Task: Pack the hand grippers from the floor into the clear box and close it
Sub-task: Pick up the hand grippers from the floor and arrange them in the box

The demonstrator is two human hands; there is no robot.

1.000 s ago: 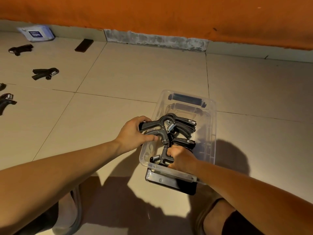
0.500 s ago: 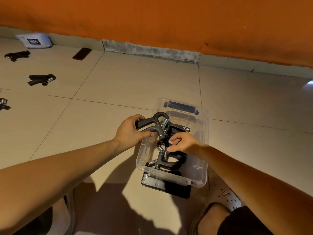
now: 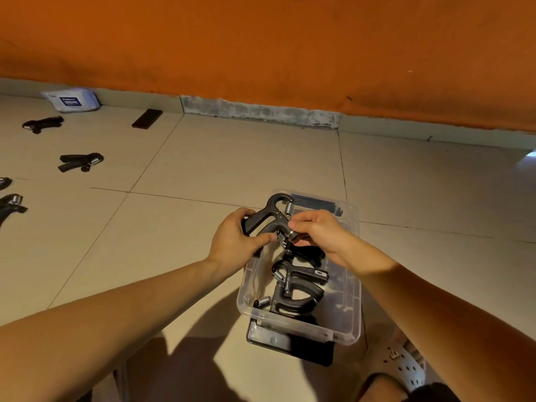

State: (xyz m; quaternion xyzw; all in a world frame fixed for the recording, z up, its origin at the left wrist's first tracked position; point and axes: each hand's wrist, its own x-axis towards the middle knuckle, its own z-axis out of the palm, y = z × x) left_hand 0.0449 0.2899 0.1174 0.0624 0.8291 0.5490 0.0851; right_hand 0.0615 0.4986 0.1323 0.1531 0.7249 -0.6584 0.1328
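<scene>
The clear box [image 3: 352,314] stands open on the tiled floor, resting on a black lid [image 3: 278,340]. Several black hand grippers [image 3: 295,291] lie inside it. Above the box's left side, my left hand [image 3: 232,242] grips the handles of one black hand gripper [image 3: 269,216], its spring end pointing away from me. My right hand [image 3: 319,236] pinches the metal knob at that gripper's spring end. More hand grippers lie on the floor to the left: one [image 3: 79,162], another [image 3: 43,124], and two [image 3: 10,203] at the frame's edge.
A white wipes pack [image 3: 72,100] and a dark flat phone [image 3: 147,118] lie by the orange wall. My feet in sandals [image 3: 406,367] are near the box's front right corner. Bare tiles lie right of the box.
My right hand left the gripper lying in the box's near end and rose to the held gripper's knob. My left hand lifted that gripper a little higher.
</scene>
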